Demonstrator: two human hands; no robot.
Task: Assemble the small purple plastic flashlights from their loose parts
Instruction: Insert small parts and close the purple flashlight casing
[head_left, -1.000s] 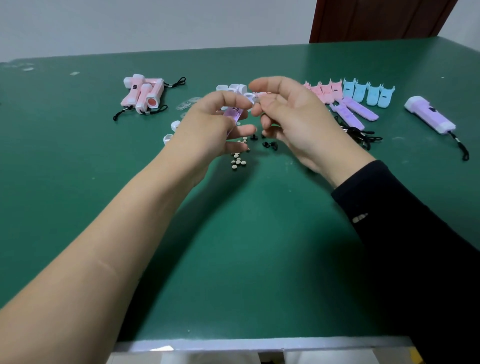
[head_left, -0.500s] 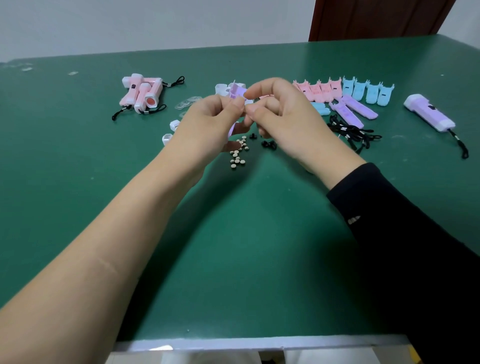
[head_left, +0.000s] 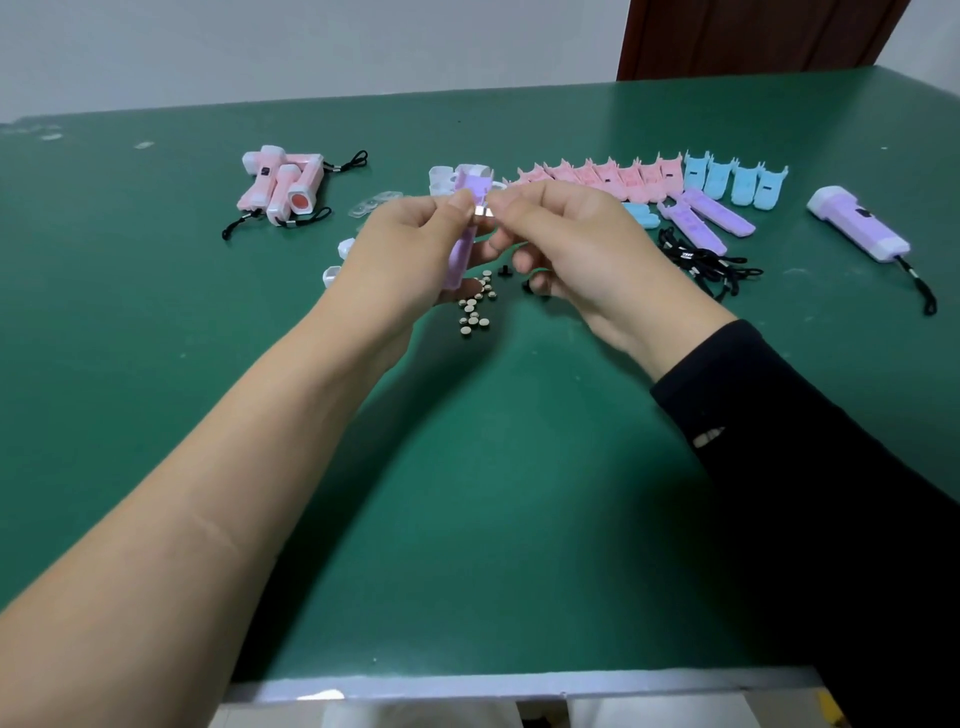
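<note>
Far left on the green surface (head_left: 467, 493) lies a cluster of finished pink flashlights (head_left: 280, 184) with their cords. Near the middle, the left hand (head_left: 410, 249) grips a purple half-shell (head_left: 465, 234), held upright above a scatter of button cells (head_left: 475, 306). The right hand (head_left: 576, 244), close against the left at the fingertips, pinches a small metal piece (head_left: 483, 212) at the shell's open side; I'd judge it to be a contact or battery going in. Further right sit pink shells (head_left: 602, 176), blue shells (head_left: 737, 182), a few loose purple shells (head_left: 701, 221) and tangled black lanyards (head_left: 706, 265). One finished purple flashlight (head_left: 857, 223) lies far right. So one purple looks done, one is underway, and more remain.
</note>
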